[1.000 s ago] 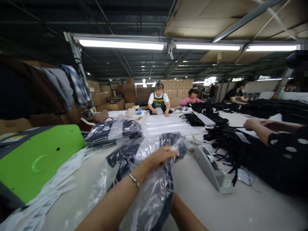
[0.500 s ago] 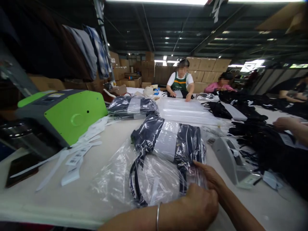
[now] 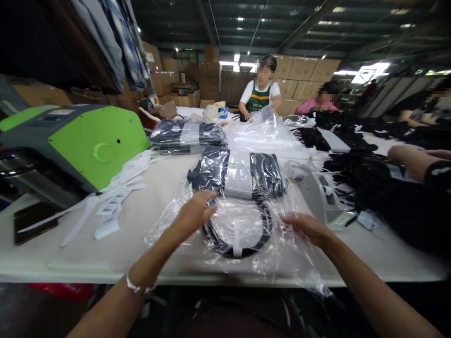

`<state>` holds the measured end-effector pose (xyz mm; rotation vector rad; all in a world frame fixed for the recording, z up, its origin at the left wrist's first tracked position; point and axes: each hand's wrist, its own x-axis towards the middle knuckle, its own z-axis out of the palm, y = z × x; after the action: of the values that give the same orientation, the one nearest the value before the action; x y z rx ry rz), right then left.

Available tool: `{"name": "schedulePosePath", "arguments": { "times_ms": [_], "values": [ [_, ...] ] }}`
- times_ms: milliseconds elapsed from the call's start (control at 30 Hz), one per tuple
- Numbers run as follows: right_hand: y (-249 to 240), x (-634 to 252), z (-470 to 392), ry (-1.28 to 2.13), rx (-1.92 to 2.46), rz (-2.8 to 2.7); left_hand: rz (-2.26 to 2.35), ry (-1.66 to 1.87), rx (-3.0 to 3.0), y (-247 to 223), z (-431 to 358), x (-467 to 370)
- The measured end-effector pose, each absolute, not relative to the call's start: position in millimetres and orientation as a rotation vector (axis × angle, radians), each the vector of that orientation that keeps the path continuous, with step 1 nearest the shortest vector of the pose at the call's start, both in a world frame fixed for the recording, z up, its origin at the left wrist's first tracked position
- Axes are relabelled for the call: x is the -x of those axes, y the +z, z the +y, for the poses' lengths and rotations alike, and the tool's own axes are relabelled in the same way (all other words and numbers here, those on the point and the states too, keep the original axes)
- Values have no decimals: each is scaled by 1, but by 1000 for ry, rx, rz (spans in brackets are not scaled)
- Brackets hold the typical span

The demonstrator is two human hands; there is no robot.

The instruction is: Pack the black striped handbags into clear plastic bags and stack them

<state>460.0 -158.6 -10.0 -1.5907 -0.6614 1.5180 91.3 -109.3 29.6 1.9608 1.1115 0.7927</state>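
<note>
A folded dark item with a pale paper band point(image 3: 238, 176) lies inside a clear plastic bag point(image 3: 299, 253) at the middle of the table. Below the band, its black strap point(image 3: 267, 224) forms a loop, with a small white tag at the bottom. My left hand point(image 3: 195, 211), with a bracelet on the wrist, rests on the bag at the left of the loop, thumb and fingers apart. At the right side of the bag is my right hand point(image 3: 306, 227), its fingers touching the loose plastic; whether they pinch it is unclear.
A green and grey machine point(image 3: 102, 145) stands at left beside white label strips point(image 3: 112, 206) and a phone point(image 3: 33, 223). Behind lie another bagged bundle point(image 3: 190, 134) and clear bags point(image 3: 264, 134). A grey dispenser point(image 3: 317, 197) and black items point(image 3: 391, 206) are at right. Co-workers sit or stand beyond.
My left hand has left the lower right of the bag for its left side. The bundle lies straighter, with the strap loop rounder. Clear bags behind are lifted up near the co-worker.
</note>
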Motion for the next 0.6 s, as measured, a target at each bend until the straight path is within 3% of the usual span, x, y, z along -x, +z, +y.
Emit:
{"name": "schedulePosePath", "arguments": {
  "times_ms": [67,167,300,600],
  "values": [
    [-13,-462,-190,1508,1614,-691,1599,759,-1986,18,-77,-41],
    [-17,-462,-232,1553,1561,-614,2028,371,-2074,-1,-60,7],
    [-21,-468,-279,1550,1588,-580,2019,148,-1974,-17,-70,24],
    [-40,-490,-313,1365,1705,-477,1936,498,-1654,-25,-99,38]
  ]
}}
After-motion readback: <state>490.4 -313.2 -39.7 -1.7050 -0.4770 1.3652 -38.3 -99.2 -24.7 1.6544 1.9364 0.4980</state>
